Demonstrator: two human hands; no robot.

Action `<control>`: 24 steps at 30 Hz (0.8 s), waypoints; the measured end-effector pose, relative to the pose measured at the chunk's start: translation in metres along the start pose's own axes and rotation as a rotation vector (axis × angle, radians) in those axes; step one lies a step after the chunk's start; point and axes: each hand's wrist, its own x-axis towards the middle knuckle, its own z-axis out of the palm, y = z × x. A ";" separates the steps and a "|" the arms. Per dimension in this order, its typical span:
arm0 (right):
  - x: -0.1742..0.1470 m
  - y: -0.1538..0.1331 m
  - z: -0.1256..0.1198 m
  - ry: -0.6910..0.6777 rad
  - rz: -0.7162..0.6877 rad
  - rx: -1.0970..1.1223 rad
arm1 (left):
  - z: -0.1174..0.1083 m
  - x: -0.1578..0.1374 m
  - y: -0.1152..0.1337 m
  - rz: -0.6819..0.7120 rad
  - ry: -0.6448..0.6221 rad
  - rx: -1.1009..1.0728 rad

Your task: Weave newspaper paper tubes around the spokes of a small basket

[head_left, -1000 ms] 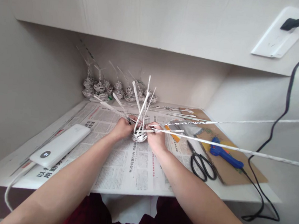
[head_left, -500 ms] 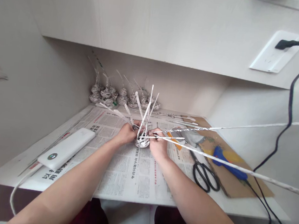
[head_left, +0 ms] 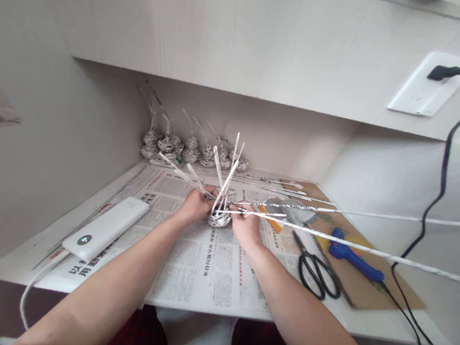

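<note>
Between my hands, above the newspaper, is a small woven paper basket with several rolled-paper stakes sticking up from it. My left hand grips the basket's left side, its fingertips partly hidden behind the stakes. At the right rim, my right hand pinches the rolled paper strips. Two long strips trail off to the right from there, one of them a white paper strip. A shorter strip lies across the rim.
Several woven gourd shapes line the back wall. On the right lie black-handled scissors and a blue glue gun on cardboard, its cord running down. A white power bank with a cable rests at left. Loose paper rods lie behind.
The upper long strip has swung down from a rising slant to nearly level. Both hands stay at the basket. The whole view has shifted slightly.
</note>
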 end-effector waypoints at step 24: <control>0.008 0.008 -0.002 -0.046 0.228 0.200 | -0.004 0.000 0.005 -0.063 0.130 -0.011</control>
